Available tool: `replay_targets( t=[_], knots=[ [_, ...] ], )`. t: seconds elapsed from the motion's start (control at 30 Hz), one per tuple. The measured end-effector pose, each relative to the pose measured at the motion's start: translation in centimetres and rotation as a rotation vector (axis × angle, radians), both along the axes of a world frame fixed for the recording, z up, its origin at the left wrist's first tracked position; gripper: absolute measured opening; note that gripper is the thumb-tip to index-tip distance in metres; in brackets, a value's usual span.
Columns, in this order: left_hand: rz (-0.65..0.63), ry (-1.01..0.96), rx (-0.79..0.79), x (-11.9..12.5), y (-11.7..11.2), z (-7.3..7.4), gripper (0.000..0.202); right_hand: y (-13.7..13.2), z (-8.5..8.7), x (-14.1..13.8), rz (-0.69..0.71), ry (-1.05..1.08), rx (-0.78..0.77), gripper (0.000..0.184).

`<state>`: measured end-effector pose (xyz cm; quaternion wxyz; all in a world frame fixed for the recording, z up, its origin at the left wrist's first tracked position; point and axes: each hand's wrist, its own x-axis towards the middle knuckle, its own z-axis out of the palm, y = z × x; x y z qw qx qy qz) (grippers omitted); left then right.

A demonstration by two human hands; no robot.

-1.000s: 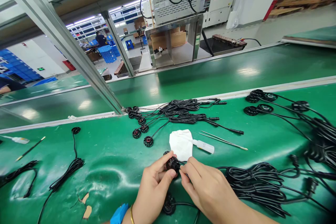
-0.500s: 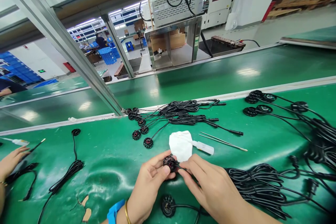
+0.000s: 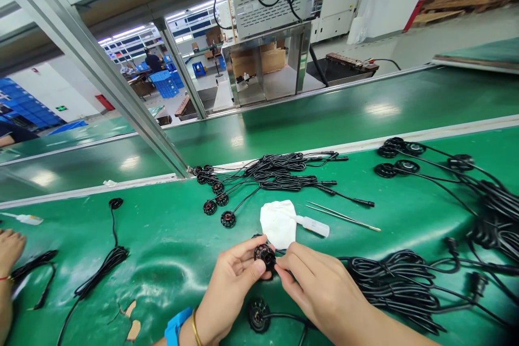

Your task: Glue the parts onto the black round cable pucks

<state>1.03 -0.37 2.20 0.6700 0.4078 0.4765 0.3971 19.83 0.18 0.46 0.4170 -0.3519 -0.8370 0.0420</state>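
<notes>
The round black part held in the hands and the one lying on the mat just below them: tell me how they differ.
The held round part is lifted off the green mat, pinched between the left hand and right hand; the lying round part rests flat on the mat, untouched. The held one is tipped towards the camera; the lying one faces up. Both are black, disc-shaped and wired to a black cable.

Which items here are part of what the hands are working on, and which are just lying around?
In hand:
- left hand
- right hand
- small round black connector head with red centre

Lying about:
- white folded cloth
- small white squeeze bottle
- thin metal tweezers
- coiled black cable bundle
</notes>
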Motion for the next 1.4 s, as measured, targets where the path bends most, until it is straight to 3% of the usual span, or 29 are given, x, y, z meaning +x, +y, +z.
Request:
replay_targets(
  t=[0.2,0.43,0.87,0.97,1.1,1.4],
  knots=[
    [-0.061,-0.017,0.016,-0.2,0.2,-0.2,0.048,0.1,0.4,-0.1,0.029,-0.009,0.007,0.023],
    [-0.106,-0.013,0.028,-0.4,0.4,0.7,0.05,0.4,-0.1,0.4,0.084,0.147,-0.176,0.013],
    [-0.062,-0.173,-0.078,-0.4,0.1,0.9,0.04,0.4,0.2,0.5,0.057,0.121,-0.136,0.011],
    [-0.039,-0.164,-0.044,-0.3,0.1,1.1,0.037,0.4,-0.1,0.6,0.012,0.112,-0.171,0.007],
    [-0.023,-0.12,-0.003,-0.5,0.1,0.9,0.035,0.3,0.3,0.7,0.058,0.167,-0.237,0.01],
    [-0.033,-0.217,-0.139,-0.7,0.4,0.6,0.034,0.3,1.1,1.0,0.028,0.178,-0.095,0.01]
  ],
)
